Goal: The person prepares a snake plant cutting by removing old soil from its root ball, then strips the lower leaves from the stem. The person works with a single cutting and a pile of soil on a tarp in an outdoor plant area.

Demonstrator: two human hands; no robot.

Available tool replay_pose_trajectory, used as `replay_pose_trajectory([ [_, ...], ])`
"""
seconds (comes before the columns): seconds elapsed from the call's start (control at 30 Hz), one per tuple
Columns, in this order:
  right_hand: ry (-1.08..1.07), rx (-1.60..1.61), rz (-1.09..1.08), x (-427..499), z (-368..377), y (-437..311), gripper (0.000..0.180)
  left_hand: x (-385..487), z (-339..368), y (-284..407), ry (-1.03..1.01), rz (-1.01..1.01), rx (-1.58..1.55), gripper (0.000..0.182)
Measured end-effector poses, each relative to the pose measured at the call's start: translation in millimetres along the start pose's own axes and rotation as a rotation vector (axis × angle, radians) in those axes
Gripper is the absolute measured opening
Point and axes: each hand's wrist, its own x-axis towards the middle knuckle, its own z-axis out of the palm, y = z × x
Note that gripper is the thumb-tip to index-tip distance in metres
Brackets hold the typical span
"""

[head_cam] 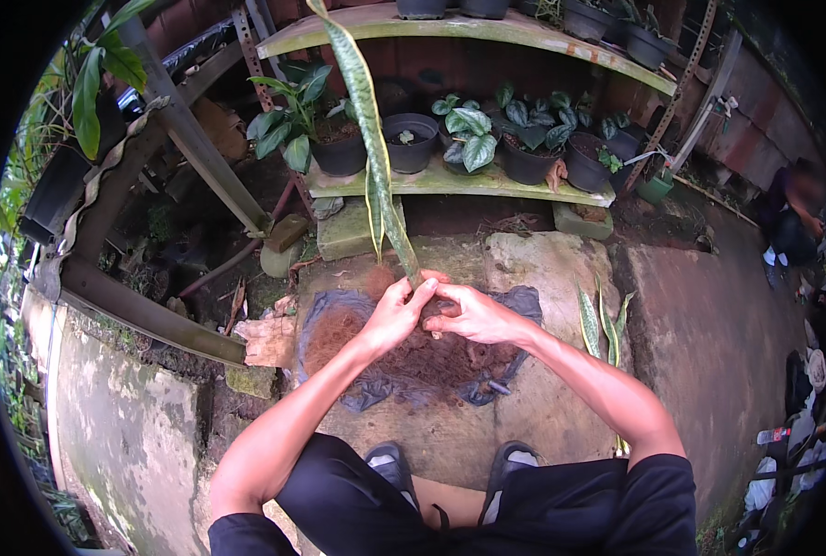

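My left hand [400, 310] grips the base of a long, upright snake plant leaf [370, 118] with yellow edges. My right hand [470, 314] is beside it, its fingers at the leaf's base and root end, partly hidden by the hands. Below both hands lies a dark plastic sheet [365, 390] with brown soil [430, 365] and a reddish-brown fibrous heap [331, 337] on it. A smaller snake plant piece [374, 208] stands behind, by a round brown clump [379, 279]. More snake plant leaves [609, 326] lie right of the sheet, partly behind my right forearm.
Ahead, a mossy shelf [454, 182] bears several black pots with leafy plants; an upper shelf [454, 26] holds more pots. A metal frame [156, 313] stands left. At the far right are a seated person [795, 208] and a plastic bottle [773, 436]. Paving slabs [704, 333] cover the ground.
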Motion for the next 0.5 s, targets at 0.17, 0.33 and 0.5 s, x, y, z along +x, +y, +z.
replay_pose_trajectory([
  [0.17, -0.129, -0.285, 0.221, -1, -17, -2, 0.079, 6, -2, -20, -0.016, 0.021, 0.087, 0.039],
  [0.33, -0.304, -0.030, 0.463, -15, -57, 60, 0.074, 5, 1, -20, 0.008, -0.131, -0.020, 0.041],
  [0.5, -0.026, 0.083, 0.782, -42, -83, 125, 0.046, -4, -3, -16, -0.169, -0.206, -0.155, 0.038],
])
